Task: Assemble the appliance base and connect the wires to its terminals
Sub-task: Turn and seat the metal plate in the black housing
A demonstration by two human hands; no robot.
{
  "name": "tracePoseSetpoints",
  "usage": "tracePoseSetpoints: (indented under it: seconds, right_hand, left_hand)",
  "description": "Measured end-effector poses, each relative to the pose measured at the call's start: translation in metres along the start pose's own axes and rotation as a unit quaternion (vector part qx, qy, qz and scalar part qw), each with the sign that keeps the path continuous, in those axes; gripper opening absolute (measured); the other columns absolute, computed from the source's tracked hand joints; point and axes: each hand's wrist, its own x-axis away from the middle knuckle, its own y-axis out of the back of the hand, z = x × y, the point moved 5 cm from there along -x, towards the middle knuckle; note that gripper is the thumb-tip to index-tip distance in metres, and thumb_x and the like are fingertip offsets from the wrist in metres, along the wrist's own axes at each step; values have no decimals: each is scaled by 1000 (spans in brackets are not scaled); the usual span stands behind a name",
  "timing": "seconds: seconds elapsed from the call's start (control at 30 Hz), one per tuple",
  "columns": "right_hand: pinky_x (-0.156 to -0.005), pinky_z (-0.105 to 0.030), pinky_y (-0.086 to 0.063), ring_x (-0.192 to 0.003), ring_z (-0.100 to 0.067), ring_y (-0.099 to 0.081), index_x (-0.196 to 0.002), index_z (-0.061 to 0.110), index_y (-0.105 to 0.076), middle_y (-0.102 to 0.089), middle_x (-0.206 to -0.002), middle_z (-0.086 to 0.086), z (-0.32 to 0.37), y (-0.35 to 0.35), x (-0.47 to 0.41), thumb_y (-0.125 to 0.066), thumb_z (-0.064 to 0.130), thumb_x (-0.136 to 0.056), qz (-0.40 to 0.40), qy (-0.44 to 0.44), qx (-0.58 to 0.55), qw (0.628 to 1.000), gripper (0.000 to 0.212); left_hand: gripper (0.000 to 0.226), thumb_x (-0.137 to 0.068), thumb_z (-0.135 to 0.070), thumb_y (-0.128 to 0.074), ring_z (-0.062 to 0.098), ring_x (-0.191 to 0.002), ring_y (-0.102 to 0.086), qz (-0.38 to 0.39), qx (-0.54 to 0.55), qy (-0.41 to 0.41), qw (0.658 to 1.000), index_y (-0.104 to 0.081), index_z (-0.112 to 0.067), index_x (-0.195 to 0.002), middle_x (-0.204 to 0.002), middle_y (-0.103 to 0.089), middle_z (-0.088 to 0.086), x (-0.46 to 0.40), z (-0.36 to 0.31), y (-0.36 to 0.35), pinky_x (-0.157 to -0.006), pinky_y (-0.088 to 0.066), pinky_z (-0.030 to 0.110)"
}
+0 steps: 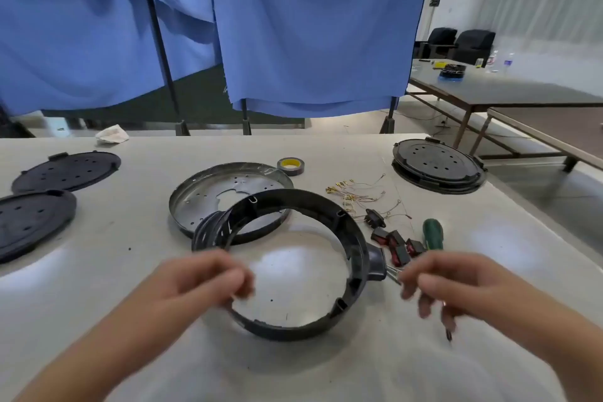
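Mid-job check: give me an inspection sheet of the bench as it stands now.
Surface: white table, some dark specks.
Job's things: black plastic ring leaning on metal pan; red rocker switches beside the ring; green-handled screwdriver.
Clutter: tape roll; three black perforated discs, two far left, one far right; crumpled rag.
Hands: left hand fingers curled at the ring's near-left rim; right hand holds a thin tool at the ring's connector block.
Cables: loose wires with gold terminals, unconnected.
Surroundings: blue curtains, second table, black chairs.
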Motion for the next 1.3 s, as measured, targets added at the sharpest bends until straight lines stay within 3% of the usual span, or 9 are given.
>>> tracePoseSetpoints:
  seconds: [0.1, 0.2, 0.37, 0.53, 0.7, 0.87, 1.03, 1.17, 1.3]
  right_hand:
    - [-59, -21, -52, -75, -15, -68, -92, 21, -75, -73, -92, -7, 8, 17, -28, -67, 33, -76, -64, 12, 17, 998, 22]
    - [-55, -14, -50, -64, -2, -66, -92, 23, -73, -74, -82, 5, 6, 37, -54, -67, 24, -87, -154, -4, 89, 984, 9]
    - [-56, -15, -48, -61, 0, -62, -84, 29, -69, -69, -80, 9, -15, 61, -71, -70, 23, -84, -271, 5, 233, 934, 7]
    - [-61, -18, -42, -67, -4, -58, -81, 32, -67, -66, -72, 12, -38, 54, -75, -67, 21, -84, -271, 15, 277, 922, 12]
    - [-51, -15, -43, -60, 1, -56, -82, 36, -68, -64, -73, 14, -32, 38, -84, -63, 28, -87, -252, 54, 239, 936, 11]
    - [-70, -24, -47, -83, -3, -58, -101, 36, -54, -61, -94, 14, -21, 16, -109, -58, 47, -88, -199, -15, 288, 937, 17]
    - [-56, -21, -39, -75, 1, -54, -102, 34, -53, -61, -91, 10, -15, 0, -128, -58, 40, -88, -197, -57, 386, 899, 16]
    - [-58, -22, -42, -72, -6, -57, -82, 29, -61, -64, -80, 7, -18, -3, -129, -58, 27, -88, -233, -45, 348, 907, 7]
    - [-75, -33, -49, -82, -16, -64, -83, 20, -69, -69, -82, 1, -22, 2, -121, -62, 27, -87, -279, -22, 244, 928, 10]
  left_hand:
    - [11, -91, -25, -65, -3, -94, -62, -182, -161, -81, 967, -70, -35, -96, -97, -70, -16, -50, -11, 6, -78, -44, 7]
    - [29, -89, -12, -64, 13, -111, -55, -215, -259, -87, 938, -62, -21, -116, -113, -60, -7, -87, -1, -3, -96, -41, 26]
    - [49, -89, -19, -64, 26, -126, -46, -268, -310, -5, 912, -50, -20, -136, -134, -52, 5, -96, 25, 13, -105, -36, 42]
    - [48, -89, -21, -64, 25, -122, -50, -294, -262, 46, 918, -51, -25, -135, -132, -53, 3, -84, 38, 27, -102, -41, 43]
    - [41, -89, -20, -68, 9, -89, -59, -282, -131, 109, 944, -58, -29, -128, -110, -60, -6, -78, 53, 36, -74, -44, 23]
    - [44, -84, -9, -72, 16, -98, -65, -287, -37, 116, 950, -64, -25, -124, -114, -67, 1, -82, 59, 39, -96, -51, 37]
    - [44, -81, -2, -71, -13, -54, -59, -304, -4, 80, 949, -64, -21, -120, -88, -64, -14, -84, 66, 37, -46, -41, 3]
    - [43, -81, -6, -70, -16, -58, -59, -313, 5, 68, 947, -66, -22, -121, -93, -63, -18, -84, 69, 40, -45, -39, 1]
    - [42, -80, -11, -72, -17, -77, -60, -326, 11, 55, 944, -68, -27, -119, -97, -65, -21, -83, 66, 44, -60, -43, 2]
